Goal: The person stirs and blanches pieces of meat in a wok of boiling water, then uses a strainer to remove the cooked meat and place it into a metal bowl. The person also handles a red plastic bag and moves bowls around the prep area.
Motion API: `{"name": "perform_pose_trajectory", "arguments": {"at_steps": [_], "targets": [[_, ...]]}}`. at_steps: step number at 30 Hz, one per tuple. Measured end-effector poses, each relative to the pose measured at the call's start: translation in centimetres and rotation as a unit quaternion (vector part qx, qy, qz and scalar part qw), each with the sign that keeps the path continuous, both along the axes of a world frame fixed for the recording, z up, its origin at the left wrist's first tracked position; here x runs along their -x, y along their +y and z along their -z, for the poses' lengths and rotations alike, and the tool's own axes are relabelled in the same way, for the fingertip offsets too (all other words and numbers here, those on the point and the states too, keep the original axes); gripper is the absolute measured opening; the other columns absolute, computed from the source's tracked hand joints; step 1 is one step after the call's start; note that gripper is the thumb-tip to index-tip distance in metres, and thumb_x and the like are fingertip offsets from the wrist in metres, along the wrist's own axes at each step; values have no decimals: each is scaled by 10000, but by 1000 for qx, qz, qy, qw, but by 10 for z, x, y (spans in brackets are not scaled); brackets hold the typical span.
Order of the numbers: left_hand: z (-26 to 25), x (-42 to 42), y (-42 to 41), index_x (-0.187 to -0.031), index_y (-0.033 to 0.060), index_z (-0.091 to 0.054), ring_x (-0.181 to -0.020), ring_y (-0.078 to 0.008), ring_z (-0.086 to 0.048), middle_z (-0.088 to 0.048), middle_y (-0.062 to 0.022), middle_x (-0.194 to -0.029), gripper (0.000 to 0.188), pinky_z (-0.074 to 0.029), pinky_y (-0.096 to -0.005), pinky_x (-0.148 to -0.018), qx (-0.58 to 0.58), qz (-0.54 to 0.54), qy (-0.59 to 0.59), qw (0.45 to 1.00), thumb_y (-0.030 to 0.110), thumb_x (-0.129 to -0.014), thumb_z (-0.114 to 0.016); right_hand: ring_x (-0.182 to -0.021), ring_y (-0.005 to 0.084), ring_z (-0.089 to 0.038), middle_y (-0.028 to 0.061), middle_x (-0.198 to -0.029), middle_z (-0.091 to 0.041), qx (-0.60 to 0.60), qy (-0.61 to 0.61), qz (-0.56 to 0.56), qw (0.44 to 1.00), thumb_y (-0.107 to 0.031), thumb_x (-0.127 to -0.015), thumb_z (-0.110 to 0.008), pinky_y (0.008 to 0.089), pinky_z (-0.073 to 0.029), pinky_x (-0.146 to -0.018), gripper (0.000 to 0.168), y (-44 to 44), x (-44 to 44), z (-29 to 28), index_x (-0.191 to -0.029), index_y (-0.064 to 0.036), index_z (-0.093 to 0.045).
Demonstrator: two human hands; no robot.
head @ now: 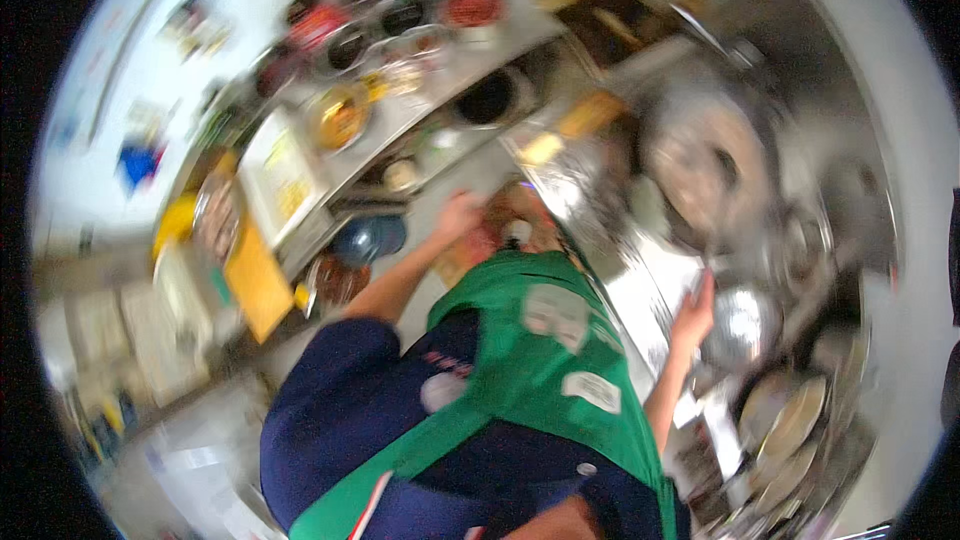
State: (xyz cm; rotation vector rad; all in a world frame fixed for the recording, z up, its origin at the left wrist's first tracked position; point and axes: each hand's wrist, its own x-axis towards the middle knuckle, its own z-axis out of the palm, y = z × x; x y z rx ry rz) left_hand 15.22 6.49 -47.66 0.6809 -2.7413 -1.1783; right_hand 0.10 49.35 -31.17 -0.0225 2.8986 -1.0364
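Note:
The whole view is smeared by motion. On the left, my left hand (459, 217) is held out in front of the green apron (525, 315) with its fingers curled; blur hides whether anything is in it. On the stove side, my right hand (694, 315) is beside a round shiny metal bowl or lid (742, 326), below a large wok (709, 157). A thin grey streak, perhaps a utensil handle, runs from its fingers towards the wok. Pale contents seem to lie inside the wok, too blurred to name.
A metal counter (517, 41) at upper left bears several ingredient containers, among them a bowl of orange-yellow food (339, 118) and a white tray (281, 172). Below stands a dark blue bowl (367, 238). Several round pans or lids (787, 420) crowd the lower right.

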Motion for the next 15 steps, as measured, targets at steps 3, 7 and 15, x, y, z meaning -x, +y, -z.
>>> {"name": "perform_pose_trajectory", "arguments": {"at_steps": [3,7,15], "targets": [[156,-132,-61,-936,-2,-620,-623,-222,-608,-627,-104,-771,211,-514,-326,-579,-359,-267,-134,884,167,-814,-589,-1168,324,-507,182,-1269,-512,6,-29,-18,999,76,-770,-512,370,-422,-946,605,5,1,-18,-1343,-98,-425],[155,-200,-64,-945,42,-571,-596,-268,-616,-584,-107,-756,153,-483,-415,-502,-386,-416,-331,754,158,-852,-537,-1152,325,-520,214,-1223,-543,52,-57,31,997,45,-777,-489,344,-405,-964,532,1,25,27,-1302,-37,-462],[122,-103,-74,-1023,31,-586,-684,-200,-639,-617,-77,-825,320,-498,-286,-554,-540,-143,-224,799,311,-867,-575,-949,403,-585,248,-1058,-599,51,120,75,989,-27,-796,-552,424,-472,-809,500,-5,69,23,-1287,-93,-484]]}}
